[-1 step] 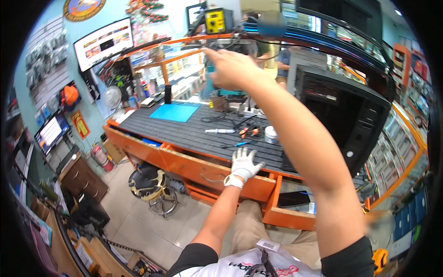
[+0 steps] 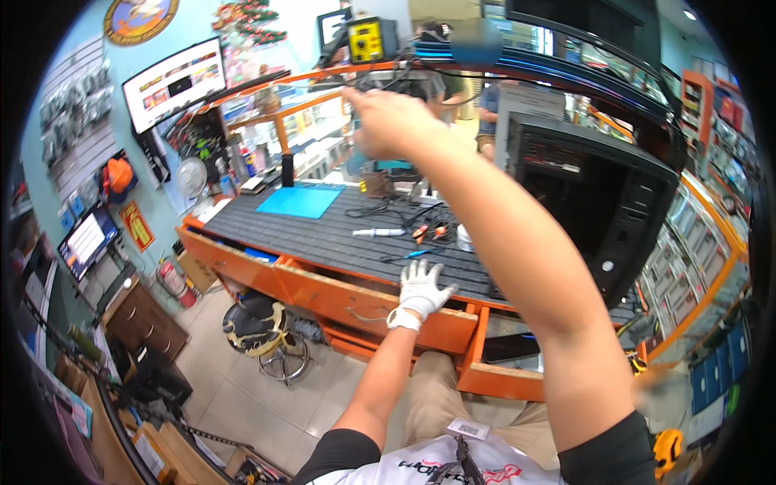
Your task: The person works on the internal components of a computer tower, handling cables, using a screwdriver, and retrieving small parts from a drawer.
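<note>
My left hand (image 2: 423, 293), in a white glove, lies spread over the front edge of the workbench (image 2: 299, 234), above a pulled-out orange drawer (image 2: 388, 311). Just past its fingertips is a blue-tipped pen-like tool (image 2: 419, 253). My bare right hand (image 2: 392, 123) is raised across the bench toward the orange shelf. Its index finger stretches out near the dark cables (image 2: 386, 77); the other fingers are partly hidden, and I see nothing held. Beyond the left hand lie a white-and-blue tube (image 2: 378, 233) and small orange-and-black parts (image 2: 428, 233).
A black computer case (image 2: 586, 202) stands at the right of the bench. A blue mat (image 2: 299, 202) lies at the left. An open drawer at the right holds a dark phone-like slab (image 2: 511, 348). A yellow device (image 2: 365, 40) sits on the shelf; a round stool (image 2: 257, 325) stands below.
The view has shifted slightly, so the bench and its contents appear a little further left. Both hands keep nearly the same pose, and my right arm now covers part of the white jar.
</note>
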`<state>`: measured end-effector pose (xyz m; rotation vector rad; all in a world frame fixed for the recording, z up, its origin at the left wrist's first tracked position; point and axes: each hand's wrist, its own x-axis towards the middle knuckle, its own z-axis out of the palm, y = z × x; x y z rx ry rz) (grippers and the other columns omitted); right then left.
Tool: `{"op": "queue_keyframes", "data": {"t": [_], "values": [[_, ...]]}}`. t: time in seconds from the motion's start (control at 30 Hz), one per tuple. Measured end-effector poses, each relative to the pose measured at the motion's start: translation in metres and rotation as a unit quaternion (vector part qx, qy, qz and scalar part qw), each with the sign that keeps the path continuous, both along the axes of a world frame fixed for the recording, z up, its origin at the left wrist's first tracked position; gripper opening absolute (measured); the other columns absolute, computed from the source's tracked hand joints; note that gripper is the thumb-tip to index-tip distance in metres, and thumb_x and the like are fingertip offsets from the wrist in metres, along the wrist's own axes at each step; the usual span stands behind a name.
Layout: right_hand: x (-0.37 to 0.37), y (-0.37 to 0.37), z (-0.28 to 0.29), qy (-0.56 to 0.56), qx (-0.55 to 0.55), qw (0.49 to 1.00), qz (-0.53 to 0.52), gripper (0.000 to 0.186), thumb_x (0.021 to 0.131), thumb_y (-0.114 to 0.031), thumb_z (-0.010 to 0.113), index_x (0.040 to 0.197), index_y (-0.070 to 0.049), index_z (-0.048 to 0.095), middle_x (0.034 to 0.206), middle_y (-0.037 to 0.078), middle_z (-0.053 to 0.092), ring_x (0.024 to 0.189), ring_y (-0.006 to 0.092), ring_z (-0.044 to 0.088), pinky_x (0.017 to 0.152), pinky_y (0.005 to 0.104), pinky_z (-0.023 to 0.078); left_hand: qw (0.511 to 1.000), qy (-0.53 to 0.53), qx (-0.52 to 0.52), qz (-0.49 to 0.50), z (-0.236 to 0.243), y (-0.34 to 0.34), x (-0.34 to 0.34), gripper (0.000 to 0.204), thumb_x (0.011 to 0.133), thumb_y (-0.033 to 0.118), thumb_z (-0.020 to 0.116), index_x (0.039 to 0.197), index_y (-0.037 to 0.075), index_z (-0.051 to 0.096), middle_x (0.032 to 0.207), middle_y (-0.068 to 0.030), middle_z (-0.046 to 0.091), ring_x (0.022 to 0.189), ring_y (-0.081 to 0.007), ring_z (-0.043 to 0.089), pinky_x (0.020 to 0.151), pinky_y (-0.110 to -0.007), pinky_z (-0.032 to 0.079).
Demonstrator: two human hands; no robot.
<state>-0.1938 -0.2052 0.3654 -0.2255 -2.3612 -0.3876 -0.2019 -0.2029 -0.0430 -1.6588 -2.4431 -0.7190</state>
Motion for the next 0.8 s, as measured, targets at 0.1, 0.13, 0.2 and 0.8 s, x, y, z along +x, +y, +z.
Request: {"op": "queue_keyframes", "data": {"t": [0.1,0.13,0.2,0.8], "values": [[0.039,-0.052,-0.036,-0.112,-0.075,0.99,0.036,0.085,0.102,-0.031,0.075,0.178,-0.019,0.039,0.129,0.02,0.075,0.118,0.0374,0.077,0.099,0.054,0.064,0.999,0.022,-0.016,0.032,-0.029,-0.014,-0.022,0.091,0.096,0.082,0.066,0.166,0.023,0.061,0.18,-0.0207,0.044,0.169,-0.043,0.032,0.139,-0.064,0.018],[0.06,-0.064,-0.059,-0.101,-0.06,0.989,0.085,0.086,0.101,-0.031,0.075,0.178,-0.02,0.039,0.121,0.018,0.077,0.112,0.0365,0.078,0.093,0.0537,0.065,0.998,0.047,0.008,0.044,-0.04,-0.011,-0.03,0.09,0.098,0.08,0.065,0.167,0.022,0.059,0.18,-0.0204,0.043,0.169,-0.043,0.032,0.138,-0.065,0.018],[0.123,-0.07,-0.115,-0.095,-0.039,0.977,0.185,0.078,0.097,-0.034,0.081,0.169,-0.021,0.055,0.107,0.012,0.079,0.099,0.0345,0.079,0.083,0.0539,0.064,0.993,0.079,0.092,0.008,-0.057,-0.012,-0.053,0.088,0.099,0.076,0.067,0.168,0.022,0.058,0.179,-0.0205,0.044,0.169,-0.0431,0.032,0.138,-0.065,0.019],[0.557,0.286,-0.387,0.45,-0.259,0.825,-0.224,0.061,0.11,-0.036,0.08,0.156,0.003,0.066,0.117,0.018,0.082,0.102,0.0276,0.079,0.096,0.0381,0.06,0.938,0.049,0.322,-0.117,0.047,0.1,0.114,0.089,0.099,0.026,0.087,0.171,-0.003,0.043,0.146,-0.0282,0.069,0.119,-0.0333,0.075,0.096,-0.044,0.063]]}}
